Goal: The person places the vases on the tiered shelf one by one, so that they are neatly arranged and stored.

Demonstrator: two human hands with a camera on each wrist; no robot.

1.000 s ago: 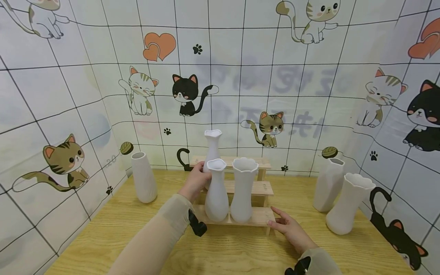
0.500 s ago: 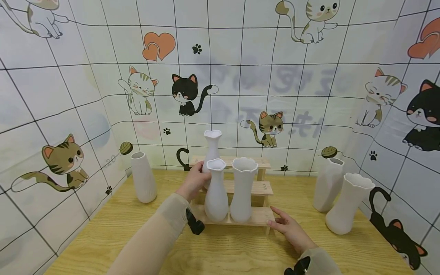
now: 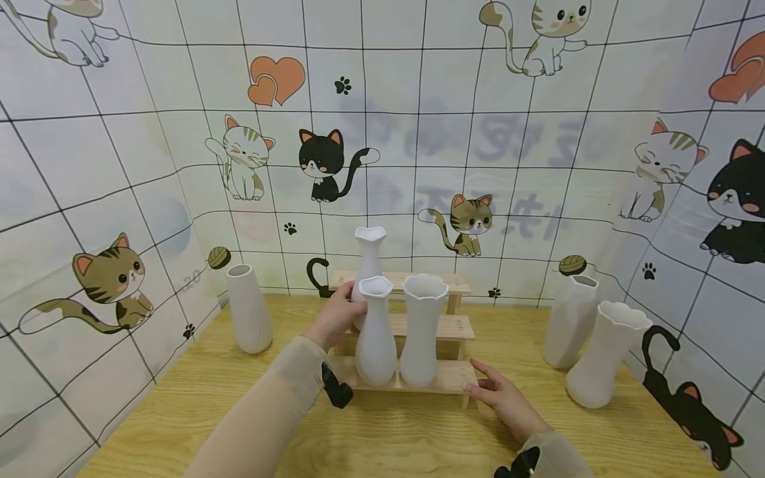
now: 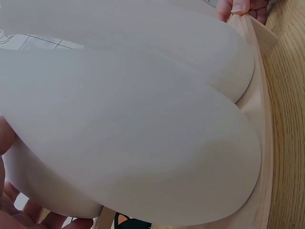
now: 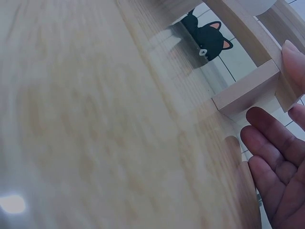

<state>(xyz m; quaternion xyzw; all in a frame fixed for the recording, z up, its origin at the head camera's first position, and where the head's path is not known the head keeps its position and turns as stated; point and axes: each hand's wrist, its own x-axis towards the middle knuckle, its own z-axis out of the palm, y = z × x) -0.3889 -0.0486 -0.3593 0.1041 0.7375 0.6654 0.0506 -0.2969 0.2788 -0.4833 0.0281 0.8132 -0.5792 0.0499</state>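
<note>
Hold the far white wavy-rimmed vase [image 3: 369, 254] upright, left grip [image 3: 339, 313] wrapping it, right grip [image 3: 503, 397] pinching the pale stepped wooden stand [image 3: 452, 379].

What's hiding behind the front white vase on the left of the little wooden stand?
Another white vase, with the left hand holding it. Its wavy top shows above; the front vase covers much of its lower part.

Bright, even light around the stepped stand [image 3: 451, 380] in the head view, with outer vases [image 3: 249, 312] stretched into an outward lean. Right wrist view dimmer — white glare on the table [image 5: 95, 143] well apart from the stand, table grain blurred, perhaps defocused.
</note>
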